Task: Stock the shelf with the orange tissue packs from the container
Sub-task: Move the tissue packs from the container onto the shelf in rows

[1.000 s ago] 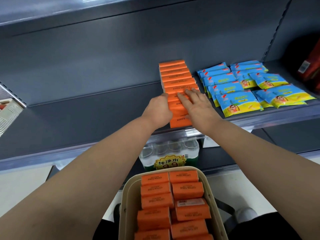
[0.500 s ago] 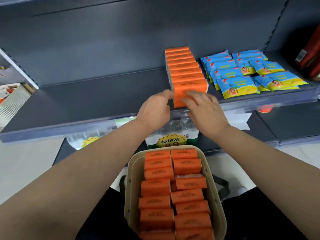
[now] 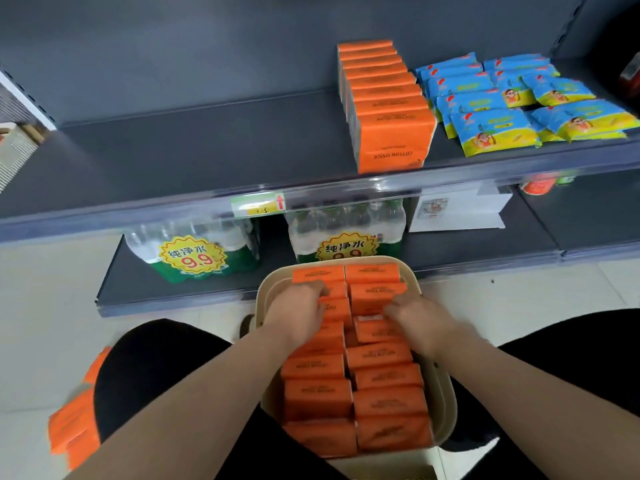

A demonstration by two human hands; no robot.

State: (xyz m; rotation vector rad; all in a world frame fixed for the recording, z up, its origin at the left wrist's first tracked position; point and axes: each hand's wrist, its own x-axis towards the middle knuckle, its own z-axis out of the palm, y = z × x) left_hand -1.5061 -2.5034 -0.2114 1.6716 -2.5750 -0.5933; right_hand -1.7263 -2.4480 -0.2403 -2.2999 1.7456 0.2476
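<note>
- Our left hand (image 3: 298, 306) and right hand (image 3: 419, 317) dip into the container (image 3: 445, 403) between our knees, fingers curled down among the orange tissue packs (image 3: 381, 355); blur hides whether they actually pinch any.
- Grabbing from tightly packed columns, we could drag neighbours out onto the floor.
- The container holds two columns of packs, nearly full.
- Farther off, the shelf (image 3: 207, 147) carries one upright orange row (image 3: 388, 109) beside blue packs (image 3: 491, 129).

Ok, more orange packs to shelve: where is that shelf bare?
The shelf is bare left of the orange tissue row, from its front edge to the back. Right of the row is crowded: blue-and-yellow packs lie close beside it. The row itself reaches the front edge.
</note>
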